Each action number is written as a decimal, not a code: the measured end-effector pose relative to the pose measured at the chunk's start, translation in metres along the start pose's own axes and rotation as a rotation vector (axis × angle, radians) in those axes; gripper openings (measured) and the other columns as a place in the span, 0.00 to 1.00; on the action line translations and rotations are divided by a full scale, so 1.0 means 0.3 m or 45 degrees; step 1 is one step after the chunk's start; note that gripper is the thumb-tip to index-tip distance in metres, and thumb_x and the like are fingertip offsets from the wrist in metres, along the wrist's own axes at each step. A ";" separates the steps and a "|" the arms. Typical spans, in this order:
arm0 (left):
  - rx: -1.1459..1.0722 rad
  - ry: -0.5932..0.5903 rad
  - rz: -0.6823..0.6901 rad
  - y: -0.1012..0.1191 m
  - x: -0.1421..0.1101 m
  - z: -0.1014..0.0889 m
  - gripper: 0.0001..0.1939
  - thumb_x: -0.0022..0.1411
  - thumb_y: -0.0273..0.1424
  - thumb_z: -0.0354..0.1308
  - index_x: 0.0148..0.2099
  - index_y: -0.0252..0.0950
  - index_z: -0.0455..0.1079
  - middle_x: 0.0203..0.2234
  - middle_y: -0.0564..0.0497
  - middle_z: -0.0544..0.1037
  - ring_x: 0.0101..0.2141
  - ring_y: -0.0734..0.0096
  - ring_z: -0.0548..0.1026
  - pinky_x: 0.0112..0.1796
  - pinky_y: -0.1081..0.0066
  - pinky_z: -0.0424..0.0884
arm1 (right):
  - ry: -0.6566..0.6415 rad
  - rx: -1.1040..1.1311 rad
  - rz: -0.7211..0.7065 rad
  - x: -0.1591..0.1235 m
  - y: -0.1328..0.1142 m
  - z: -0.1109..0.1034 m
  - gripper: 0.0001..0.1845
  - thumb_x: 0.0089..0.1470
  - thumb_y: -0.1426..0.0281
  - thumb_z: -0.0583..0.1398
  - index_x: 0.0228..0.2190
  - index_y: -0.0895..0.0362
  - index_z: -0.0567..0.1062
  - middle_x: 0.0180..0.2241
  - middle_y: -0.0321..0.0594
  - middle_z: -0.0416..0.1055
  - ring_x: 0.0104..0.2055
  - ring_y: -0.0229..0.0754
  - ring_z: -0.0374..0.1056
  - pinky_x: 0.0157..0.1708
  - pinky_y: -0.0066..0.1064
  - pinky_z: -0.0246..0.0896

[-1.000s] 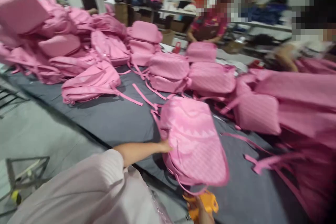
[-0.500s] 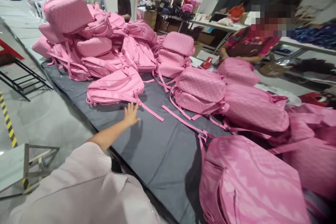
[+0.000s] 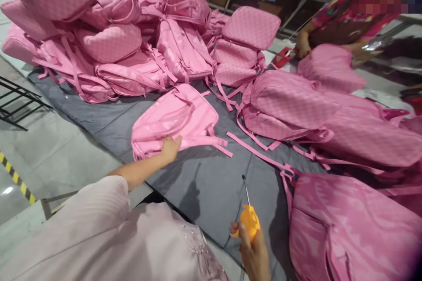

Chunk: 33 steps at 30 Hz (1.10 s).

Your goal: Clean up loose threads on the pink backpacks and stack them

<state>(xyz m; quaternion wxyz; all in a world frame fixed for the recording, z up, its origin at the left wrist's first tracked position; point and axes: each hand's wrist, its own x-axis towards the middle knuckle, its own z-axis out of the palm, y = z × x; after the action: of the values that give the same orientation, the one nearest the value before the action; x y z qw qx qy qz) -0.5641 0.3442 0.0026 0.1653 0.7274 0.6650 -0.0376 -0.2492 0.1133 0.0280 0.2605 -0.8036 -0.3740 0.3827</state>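
Observation:
My left hand (image 3: 170,147) is closed on a shoulder strap of a pink backpack (image 3: 201,112), which lies on the dark grey table cover (image 3: 194,193). Low in the middle, my right hand (image 3: 252,246) is wrapped round an orange-handled tool (image 3: 249,220). A thin metal shaft with a dark tip juts out from its handle, pointing away from me over the cover; its exact kind is unclear. Right of this tool lies a larger pink backpack (image 3: 349,224) with a zipped pocket. A loose strap (image 3: 255,153) trails from it across the cover.
A tall heap of pink backpacks (image 3: 112,44) fills the table's far left. More pink backpacks (image 3: 293,101) line the right side. Across the table, a person (image 3: 349,30) stands by a red object (image 3: 282,58). A metal-framed stool (image 3: 49,204) is at the lower left.
My left hand has closed on the backpack's strap, and that backpack has turned and shifted right. My right hand has come into view with the orange-handled tool. The view has moved closer.

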 end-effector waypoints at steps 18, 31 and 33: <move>-0.380 0.354 0.516 0.182 -0.258 0.010 0.32 0.67 0.22 0.49 0.70 0.46 0.57 0.72 0.46 0.49 0.71 0.47 0.45 0.66 0.40 0.41 | -0.160 -0.096 -0.110 -0.056 -0.116 -0.023 0.32 0.60 0.45 0.48 0.52 0.57 0.64 0.29 0.39 0.75 0.32 0.47 0.73 0.37 0.37 0.67; -2.226 -0.510 -0.313 0.031 -0.136 0.011 0.27 0.71 0.48 0.46 0.51 0.29 0.73 0.44 0.34 0.81 0.37 0.58 0.82 0.43 0.59 0.78 | -0.179 -0.513 -0.386 0.365 -0.543 -0.053 0.31 0.68 0.55 0.45 0.53 0.70 0.68 0.31 0.52 0.76 0.26 0.39 0.71 0.32 0.29 0.62; -2.275 -0.730 -0.613 0.011 -0.100 0.043 0.33 0.72 0.49 0.37 0.47 0.26 0.73 0.33 0.33 0.81 0.29 0.60 0.81 0.33 0.63 0.78 | -0.361 -0.709 -0.484 0.363 -0.569 -0.021 0.26 0.67 0.57 0.51 0.53 0.64 0.70 0.37 0.52 0.78 0.34 0.44 0.74 0.37 0.30 0.65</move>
<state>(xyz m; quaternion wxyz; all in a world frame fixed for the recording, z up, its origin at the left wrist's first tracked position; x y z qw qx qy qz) -0.5622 0.3116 -0.0008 0.8009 0.1410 0.5141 0.2728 -0.2662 0.2995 0.1062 0.0439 -0.6989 -0.6388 0.3186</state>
